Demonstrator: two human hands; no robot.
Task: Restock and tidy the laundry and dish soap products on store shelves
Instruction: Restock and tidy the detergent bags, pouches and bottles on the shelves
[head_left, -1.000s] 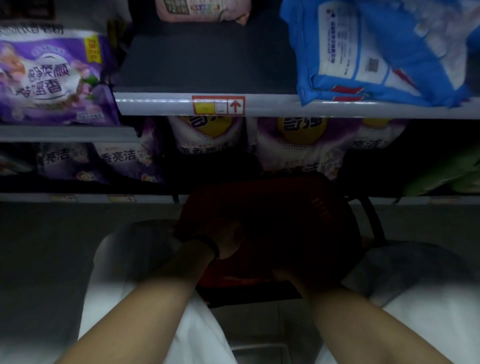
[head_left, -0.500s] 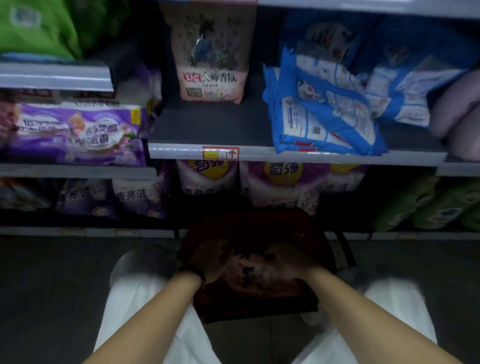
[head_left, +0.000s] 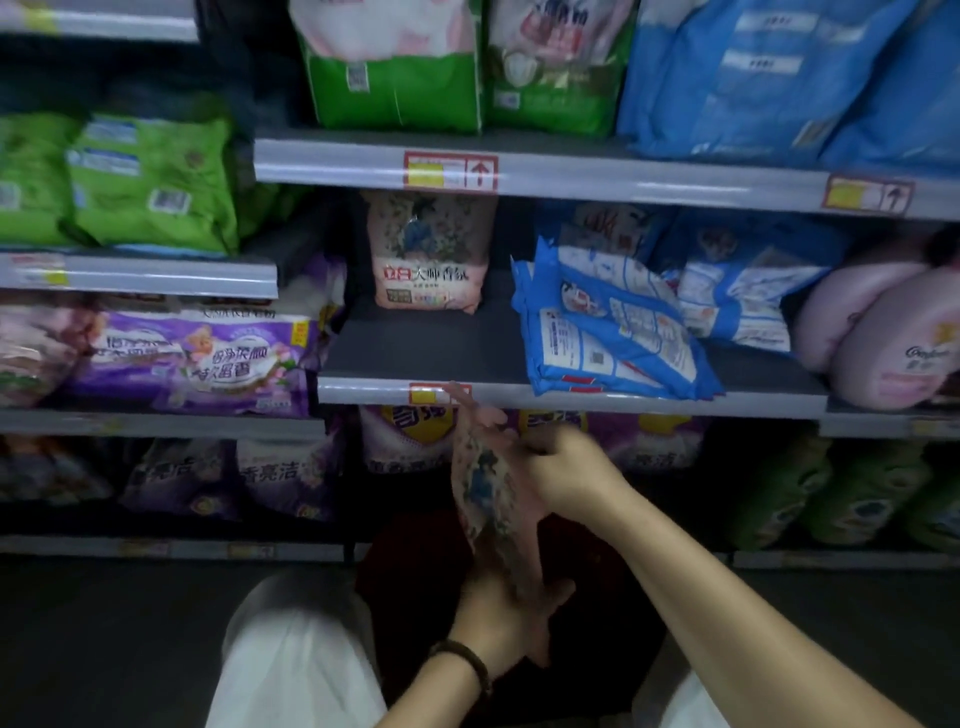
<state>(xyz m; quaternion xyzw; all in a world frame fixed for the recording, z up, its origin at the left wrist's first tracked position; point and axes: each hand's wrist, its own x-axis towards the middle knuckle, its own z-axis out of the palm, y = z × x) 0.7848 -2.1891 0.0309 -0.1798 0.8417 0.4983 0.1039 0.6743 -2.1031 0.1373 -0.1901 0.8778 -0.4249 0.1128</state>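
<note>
Pink floral detergent pouch (head_left: 488, 483) hung upright between our two hands, in front of the lower shelves and above a dark red basket (head_left: 415, 566). Our right hand (head_left: 563, 470) had its grip closed on the pouch's upper edge; our left hand (head_left: 506, 616), a dark bracelet (head_left: 467, 662) at the wrist, cupped and held its bottom end. Behind it on the middle shelf (head_left: 415, 348) a matching pink pouch (head_left: 428, 249) stood alone, with tumbled blue bags (head_left: 613, 322) just beside it.
</note>
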